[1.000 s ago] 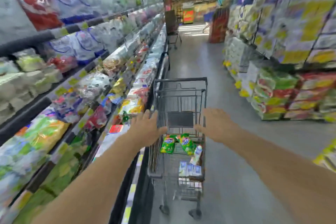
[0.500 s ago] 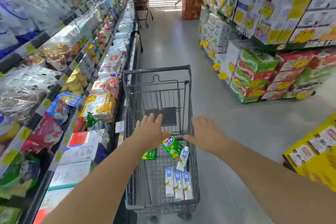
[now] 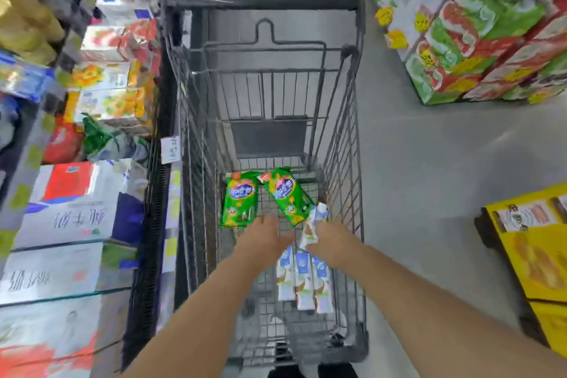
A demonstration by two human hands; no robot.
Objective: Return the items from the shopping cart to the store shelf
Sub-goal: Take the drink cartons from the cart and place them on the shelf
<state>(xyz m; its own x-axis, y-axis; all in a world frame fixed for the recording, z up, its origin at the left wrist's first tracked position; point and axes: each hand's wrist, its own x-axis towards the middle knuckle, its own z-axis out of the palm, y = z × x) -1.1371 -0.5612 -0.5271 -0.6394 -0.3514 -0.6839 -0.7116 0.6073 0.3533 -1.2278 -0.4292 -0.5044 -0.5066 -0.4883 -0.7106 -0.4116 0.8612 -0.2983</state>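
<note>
The grey wire shopping cart (image 3: 334, 107) stands in the aisle below me. On its floor lie two green snack bags (image 3: 239, 201) (image 3: 287, 193). Three white-and-blue milk cartons (image 3: 302, 281) lie side by side nearer to me, and a fourth carton (image 3: 317, 216) leans upright by the right wall. Both my hands are down inside the basket. My left hand (image 3: 264, 238) hovers over the cartons with fingers pointing down and nothing in it. My right hand (image 3: 336, 244) is against the leaning carton's lower end, its fingers hidden. The store shelf (image 3: 101, 101) runs along the left.
Boxed goods and bags fill the left shelf right beside the cart. Stacked green and red cases (image 3: 478, 46) stand on the floor at the right. A yellow display box (image 3: 534, 255) sits at the near right, with grey floor (image 3: 423, 163) between it and the cart.
My view has tilted down onto the cart. Both hands have dropped from above the handle into the basket, down to the cartons. The items in the cart lie as before.
</note>
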